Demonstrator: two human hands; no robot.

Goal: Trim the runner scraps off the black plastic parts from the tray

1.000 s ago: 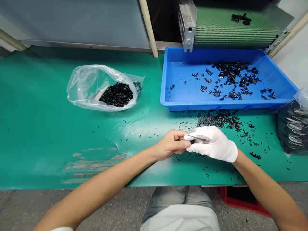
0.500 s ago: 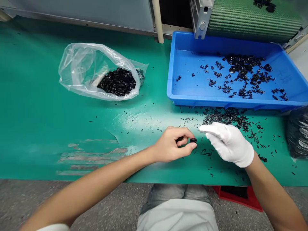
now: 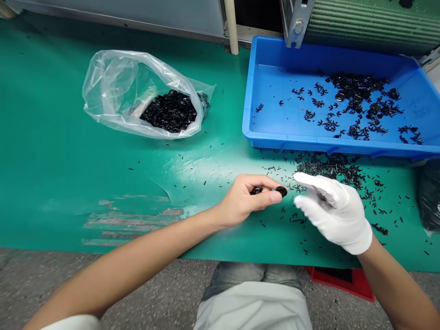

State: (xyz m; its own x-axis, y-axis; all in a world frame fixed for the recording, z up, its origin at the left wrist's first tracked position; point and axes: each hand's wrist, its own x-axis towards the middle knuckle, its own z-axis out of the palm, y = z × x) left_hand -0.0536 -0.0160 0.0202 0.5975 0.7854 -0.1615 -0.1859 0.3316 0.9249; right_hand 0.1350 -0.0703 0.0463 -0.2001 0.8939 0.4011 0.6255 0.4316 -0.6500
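Between the thumb and index finger of my bare left hand (image 3: 245,199) is a small round black part (image 3: 282,191). More black pieces show inside the curled fingers of that hand. My right hand (image 3: 333,211), in a white glove, is just to the right, its thumb and fingers apart; no object shows between them. Behind the glove lies a heap of tiny black sticks (image 3: 326,168) on the green tabletop (image 3: 62,183). An open clear plastic bag (image 3: 113,101) holds many black parts (image 3: 170,111) at the left.
A blue tray (image 3: 288,143) with black parts and small branched pieces stands at the back right, below a green conveyor belt (image 3: 374,23). A dark filled bag (image 3: 429,197) sits at the right edge. Under the table is a red container (image 3: 362,284).
The view has shifted slightly. The round part in my left fingers has turned to show more of its face. My gloved right hand has opened wider between thumb and fingers.
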